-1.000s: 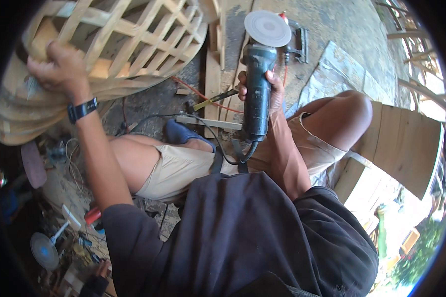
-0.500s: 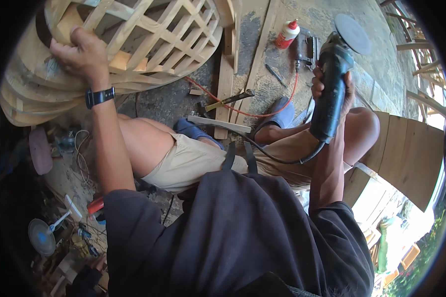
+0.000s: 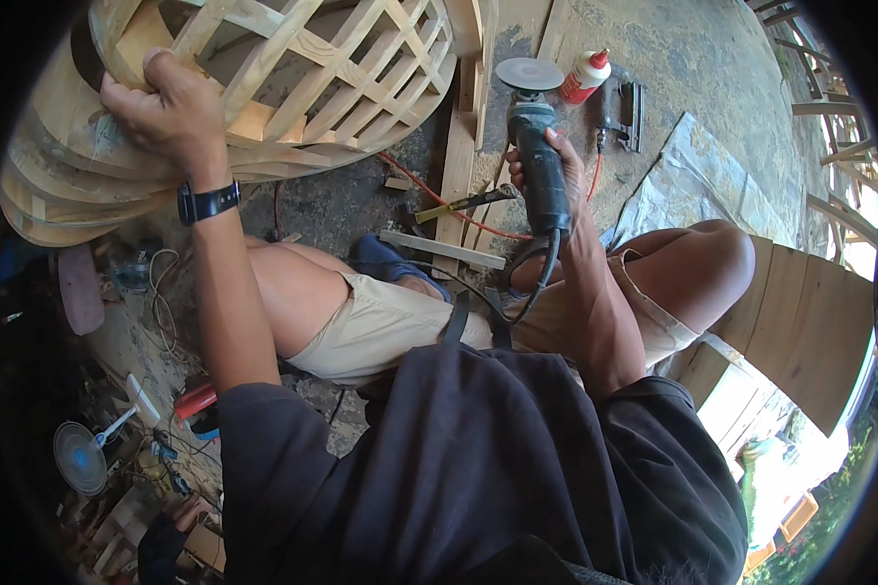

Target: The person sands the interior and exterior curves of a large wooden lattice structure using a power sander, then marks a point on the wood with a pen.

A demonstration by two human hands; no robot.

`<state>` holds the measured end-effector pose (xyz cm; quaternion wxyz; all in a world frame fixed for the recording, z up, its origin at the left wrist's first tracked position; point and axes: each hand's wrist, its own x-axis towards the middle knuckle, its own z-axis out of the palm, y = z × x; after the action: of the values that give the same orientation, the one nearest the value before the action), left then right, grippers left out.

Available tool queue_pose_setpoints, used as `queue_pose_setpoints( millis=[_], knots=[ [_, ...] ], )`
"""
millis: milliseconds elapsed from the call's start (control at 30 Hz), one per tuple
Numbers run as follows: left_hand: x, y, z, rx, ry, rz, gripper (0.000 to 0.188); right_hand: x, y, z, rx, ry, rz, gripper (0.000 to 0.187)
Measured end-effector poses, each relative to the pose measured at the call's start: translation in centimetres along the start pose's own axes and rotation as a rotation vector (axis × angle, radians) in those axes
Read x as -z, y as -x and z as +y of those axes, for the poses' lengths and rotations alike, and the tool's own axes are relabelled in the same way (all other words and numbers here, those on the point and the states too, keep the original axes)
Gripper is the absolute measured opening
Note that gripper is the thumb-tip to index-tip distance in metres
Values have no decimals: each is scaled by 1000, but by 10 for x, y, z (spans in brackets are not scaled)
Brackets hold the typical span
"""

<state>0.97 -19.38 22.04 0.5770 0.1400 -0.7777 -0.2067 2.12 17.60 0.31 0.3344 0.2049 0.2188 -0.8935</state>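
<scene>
My left hand [image 3: 171, 109] grips the edge of a curved wooden lattice frame [image 3: 337, 66], its thumb on top and its fingers curled round a rib. Crossed slats and bent, layered strips make up the frame at the upper left. Raised over the floor in my right hand [image 3: 568, 166] is a dark angle grinder [image 3: 538, 161], held by its body. A pale sanding disc [image 3: 530, 73] sits at the grinder's far end, turned up and apart from the frame. Its black cord [image 3: 537, 302] loops down across my shorts.
Beyond the grinder stand a red-and-white glue bottle [image 3: 585, 76] and a nail gun [image 3: 626, 115] with an orange hose. A hammer [image 3: 465, 203] and wood strips [image 3: 443, 250] lie by my feet. At left is a fan [image 3: 80, 458]; curved boards [image 3: 790, 322] are at right.
My right hand has swung the grinder left, toward the frame, and its disc now appears flatter. My left hand keeps its hold; the whole view has shifted slightly.
</scene>
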Motion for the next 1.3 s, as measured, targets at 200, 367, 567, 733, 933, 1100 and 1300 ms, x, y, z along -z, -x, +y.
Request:
queue_pose_setpoints(
  millis=[200,367,567,733,933,1100,1300],
  knots=[
    [3,-2,-2,-16,-107,56,59,37,-68,-9,-32,-87,19,56],
    [-1,-3,-5,22,-84,43,61,69,-129,-37,-27,-84,2,58],
    [5,-7,-9,-49,-49,10,39,86,-173,-46,-17,-67,-6,56],
    [3,-3,-8,-18,-4,13,33,98,-195,-60,-3,-99,57,54],
    [7,0,-3,52,7,37,33,69,-137,-9,-60,-307,-113,60],
    [-7,0,-16,-81,206,45,33,47,-77,39,-67,-226,-89,60],
    [1,-1,-36,-226,-21,-163,49,20,-23,72,-253,-189,-30,59]
  ],
)
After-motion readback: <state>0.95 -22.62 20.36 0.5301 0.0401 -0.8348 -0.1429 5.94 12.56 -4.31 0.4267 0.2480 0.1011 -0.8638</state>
